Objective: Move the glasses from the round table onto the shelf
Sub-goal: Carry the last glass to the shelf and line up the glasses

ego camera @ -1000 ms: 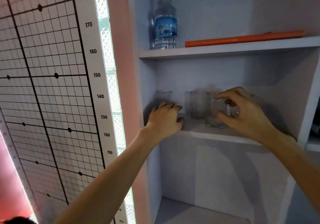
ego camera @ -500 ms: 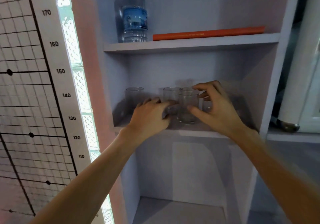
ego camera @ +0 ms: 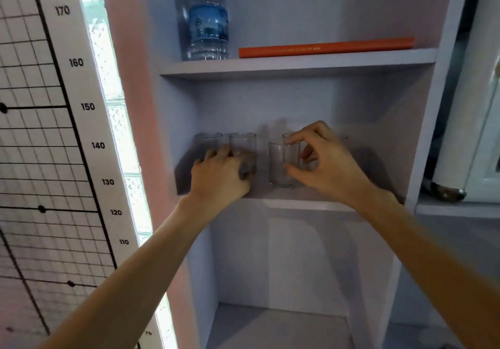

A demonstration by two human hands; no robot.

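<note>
Both bare hands reached into the middle shelf [ego camera: 305,200] of a pale shelving unit at the centre of the frame. The left hand [ego camera: 220,177] lay knuckles-up at the left of that shelf, its fingers curled round the lower part of a clear glass [ego camera: 242,146]; its grip looked clamped on that glass, though the fingertips were hidden behind the hand. Just to the left of it, near the unit's left wall, stood another clear glass [ego camera: 207,143], upright and partly covered by the same hand.

The right hand [ego camera: 324,164] sat to the right of centre. Its thumb lay against the lower side of a front glass [ego camera: 281,164] and a finger rested at the rim, so its grip was pinched on that glass, which stood upright on the shelf board near the front edge. Directly behind it a further glass [ego camera: 290,139] showed only as a rim and part of a wall; whether the two touched could not be told. More glass may have stood behind the right hand, but the blur hid it.

On the shelf above, in the upper centre of the frame, a water bottle [ego camera: 207,28] with a blue label stood upright, and an orange book [ego camera: 324,47] lay flat just to its right. A height chart [ego camera: 78,105] with numbers ran down the left of the frame.
</note>
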